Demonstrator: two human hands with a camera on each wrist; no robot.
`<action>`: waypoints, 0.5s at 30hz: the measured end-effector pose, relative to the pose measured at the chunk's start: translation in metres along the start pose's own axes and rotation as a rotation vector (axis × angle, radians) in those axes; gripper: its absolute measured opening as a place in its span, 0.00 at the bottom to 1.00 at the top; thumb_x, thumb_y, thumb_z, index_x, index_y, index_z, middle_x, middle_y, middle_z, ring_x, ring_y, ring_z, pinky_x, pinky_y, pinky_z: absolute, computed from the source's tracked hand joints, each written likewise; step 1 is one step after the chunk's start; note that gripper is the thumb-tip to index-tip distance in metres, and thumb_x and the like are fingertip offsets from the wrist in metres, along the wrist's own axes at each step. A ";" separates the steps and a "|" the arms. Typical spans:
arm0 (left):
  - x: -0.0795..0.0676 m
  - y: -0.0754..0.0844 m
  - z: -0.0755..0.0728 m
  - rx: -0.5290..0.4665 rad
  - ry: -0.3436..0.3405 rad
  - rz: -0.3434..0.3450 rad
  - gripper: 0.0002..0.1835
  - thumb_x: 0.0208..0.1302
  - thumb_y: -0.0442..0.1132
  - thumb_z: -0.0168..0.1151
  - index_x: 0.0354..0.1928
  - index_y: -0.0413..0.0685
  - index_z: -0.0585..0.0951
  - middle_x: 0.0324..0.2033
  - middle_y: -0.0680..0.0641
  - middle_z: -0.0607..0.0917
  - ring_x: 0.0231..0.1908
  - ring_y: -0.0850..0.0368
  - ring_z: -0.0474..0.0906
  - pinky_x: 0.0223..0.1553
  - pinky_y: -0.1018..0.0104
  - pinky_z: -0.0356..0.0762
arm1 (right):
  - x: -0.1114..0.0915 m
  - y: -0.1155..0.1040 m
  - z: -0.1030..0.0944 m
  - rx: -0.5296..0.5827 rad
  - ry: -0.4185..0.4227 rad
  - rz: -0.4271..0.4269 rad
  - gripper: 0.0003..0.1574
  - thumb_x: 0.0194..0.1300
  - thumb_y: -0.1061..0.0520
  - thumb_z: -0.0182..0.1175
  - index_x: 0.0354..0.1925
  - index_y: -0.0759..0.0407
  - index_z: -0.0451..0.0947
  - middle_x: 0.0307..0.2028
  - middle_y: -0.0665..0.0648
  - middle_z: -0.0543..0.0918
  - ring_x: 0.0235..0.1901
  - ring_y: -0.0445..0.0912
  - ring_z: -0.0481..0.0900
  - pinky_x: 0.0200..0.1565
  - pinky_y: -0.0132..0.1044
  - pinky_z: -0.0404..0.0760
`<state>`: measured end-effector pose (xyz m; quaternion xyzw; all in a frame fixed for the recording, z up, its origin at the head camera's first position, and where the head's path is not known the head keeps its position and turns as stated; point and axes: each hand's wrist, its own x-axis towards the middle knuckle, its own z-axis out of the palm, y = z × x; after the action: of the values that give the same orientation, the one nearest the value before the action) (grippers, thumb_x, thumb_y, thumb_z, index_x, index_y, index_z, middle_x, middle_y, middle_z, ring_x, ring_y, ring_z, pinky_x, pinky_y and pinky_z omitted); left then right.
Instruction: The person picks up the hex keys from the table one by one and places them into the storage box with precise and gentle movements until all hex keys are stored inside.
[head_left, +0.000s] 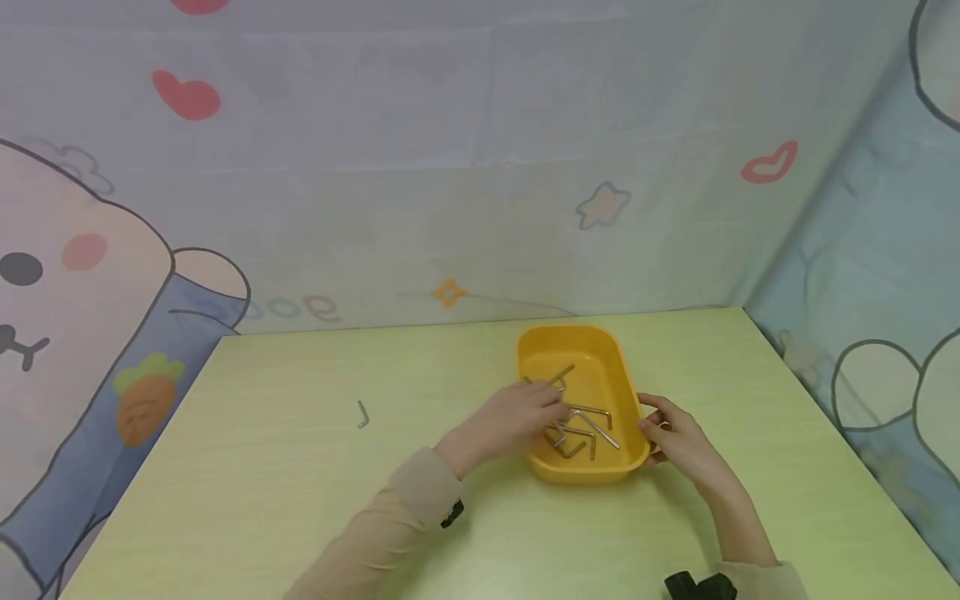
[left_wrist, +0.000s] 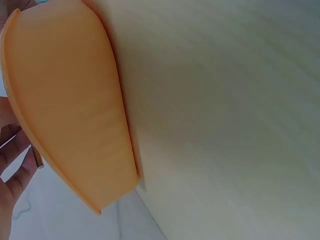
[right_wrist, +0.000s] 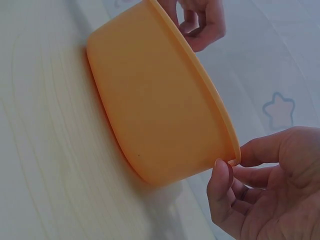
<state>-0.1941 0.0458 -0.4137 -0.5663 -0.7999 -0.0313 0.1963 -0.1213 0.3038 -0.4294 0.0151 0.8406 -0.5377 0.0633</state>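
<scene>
A yellow plastic tray (head_left: 585, 473) stands on the table with several L-shaped hex keys (head_left: 597, 428) strewn over its floor. My left hand (head_left: 525, 412) reaches over the tray's left side, fingers down among the keys. In the left wrist view, the end of a hex key (left_wrist: 37, 157) juts out between the left fingers above the rim; the rest of it is hidden. On the tray's right side, my right hand (head_left: 675, 437) pinches the rim between thumb and fingers, as the right wrist view also shows.
One small hex key (head_left: 363, 414) lies by itself on the light green tabletop (head_left: 285, 475), left of the tray. Behind the table hangs a printed cloth (head_left: 375, 208), and another cloth (head_left: 885, 275) borders the right side.
</scene>
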 end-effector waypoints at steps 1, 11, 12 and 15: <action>0.001 0.001 0.000 -0.021 0.000 -0.002 0.11 0.57 0.40 0.68 0.43 0.56 0.81 0.38 0.56 0.80 0.39 0.63 0.76 0.42 0.72 0.75 | 0.000 0.000 0.000 0.001 -0.001 -0.003 0.32 0.72 0.61 0.47 0.70 0.69 0.53 0.41 0.63 0.70 0.31 0.43 0.74 0.30 0.35 0.83; 0.015 0.008 0.008 -0.083 -0.141 -0.083 0.10 0.60 0.33 0.60 0.41 0.56 0.82 0.34 0.57 0.79 0.35 0.65 0.75 0.38 0.76 0.73 | -0.001 0.000 0.000 0.002 -0.001 -0.007 0.32 0.72 0.62 0.47 0.70 0.69 0.53 0.40 0.62 0.69 0.31 0.43 0.74 0.30 0.36 0.83; 0.017 0.008 0.008 -0.094 -0.162 -0.099 0.10 0.60 0.33 0.59 0.41 0.56 0.82 0.34 0.57 0.79 0.35 0.65 0.75 0.38 0.75 0.73 | -0.001 0.000 0.000 0.002 -0.001 -0.006 0.32 0.72 0.62 0.47 0.70 0.69 0.53 0.40 0.61 0.69 0.30 0.43 0.74 0.30 0.36 0.83; 0.020 0.007 0.011 -0.132 -0.216 -0.138 0.11 0.60 0.33 0.59 0.41 0.56 0.82 0.34 0.57 0.79 0.35 0.65 0.74 0.37 0.75 0.72 | 0.000 0.000 0.000 0.000 0.000 -0.008 0.32 0.72 0.61 0.47 0.70 0.69 0.53 0.40 0.61 0.69 0.31 0.43 0.74 0.30 0.36 0.83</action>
<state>-0.1963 0.0696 -0.4181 -0.5215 -0.8497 -0.0363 0.0689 -0.1209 0.3038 -0.4293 0.0118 0.8406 -0.5380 0.0614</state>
